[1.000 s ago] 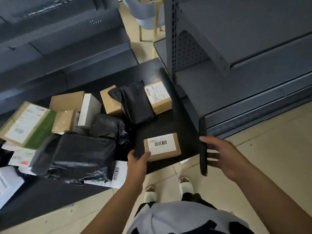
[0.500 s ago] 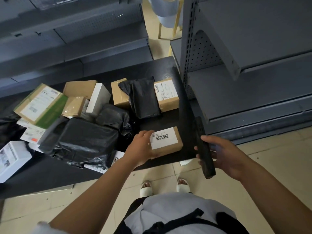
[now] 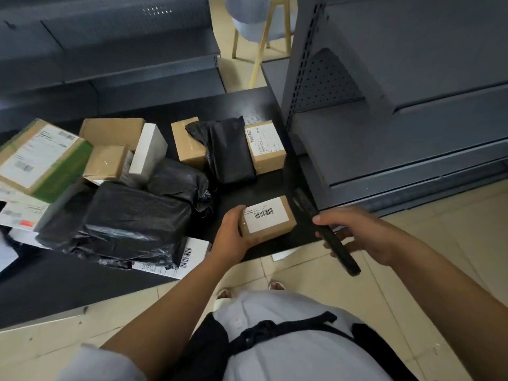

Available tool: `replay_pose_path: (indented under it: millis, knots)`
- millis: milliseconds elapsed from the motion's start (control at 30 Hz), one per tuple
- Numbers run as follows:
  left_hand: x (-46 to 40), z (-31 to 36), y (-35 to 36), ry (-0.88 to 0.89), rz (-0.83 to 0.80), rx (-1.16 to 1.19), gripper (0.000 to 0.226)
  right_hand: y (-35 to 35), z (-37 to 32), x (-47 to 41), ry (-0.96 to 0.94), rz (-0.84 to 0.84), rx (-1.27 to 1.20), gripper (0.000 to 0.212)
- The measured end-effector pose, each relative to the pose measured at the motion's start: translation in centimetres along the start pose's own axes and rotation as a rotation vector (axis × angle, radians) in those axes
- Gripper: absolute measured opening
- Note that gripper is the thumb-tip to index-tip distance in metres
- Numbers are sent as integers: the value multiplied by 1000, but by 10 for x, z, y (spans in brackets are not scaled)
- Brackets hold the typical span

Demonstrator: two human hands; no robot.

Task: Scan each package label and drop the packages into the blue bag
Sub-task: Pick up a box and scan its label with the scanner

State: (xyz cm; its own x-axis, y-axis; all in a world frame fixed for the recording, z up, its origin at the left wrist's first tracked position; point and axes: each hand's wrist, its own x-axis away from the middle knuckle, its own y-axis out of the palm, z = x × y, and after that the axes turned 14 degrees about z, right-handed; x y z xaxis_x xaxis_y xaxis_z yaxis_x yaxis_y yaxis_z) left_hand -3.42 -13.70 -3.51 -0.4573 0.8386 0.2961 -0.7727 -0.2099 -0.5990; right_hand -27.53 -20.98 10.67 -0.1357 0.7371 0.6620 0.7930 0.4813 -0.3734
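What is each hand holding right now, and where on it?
Left hand grips the small labelled box at its left end. Right hand holds the black scanner around its middle.

Matt cardboard box point(image 3: 268, 219) (paper label), glossy crinkled black plastic parcel point(image 3: 118, 221).

Dim, even indoor light — soft shadows, wide-angle bending at edges.

I see a small brown cardboard package point(image 3: 268, 220) near the front right edge of the black table point(image 3: 247, 105), white barcode label point(image 3: 266, 216) facing up. My left hand point(image 3: 231, 237) grips its left end. My right hand point(image 3: 360, 235) holds a slim black scanner point(image 3: 327, 232) just beside it, tilted.
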Motion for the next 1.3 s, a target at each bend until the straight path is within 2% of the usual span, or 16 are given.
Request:
replay_pose_path:
  millis: [167,300,433,967,1200,1300]
  knots:
    - [-2,-5,-2,40,-25,56,86,15,-29,-2,-15,39,442,47]
    - [-4,-13,-3,65,-57,88,87,30,-49,-5,-2,70,781,61]
    - [-7,-20,0,79,-74,104,89,43,-64,-4,-11,102,987,55]
    - [-15,-25,4,107,-121,87,92,68,-61,14,15,212,1150,40]
    - [-13,-21,1,104,-120,86,89,62,-57,17,19,204,1120,39]
    - [-11,-20,-1,102,-126,92,88,56,-49,12,23,199,1021,40]
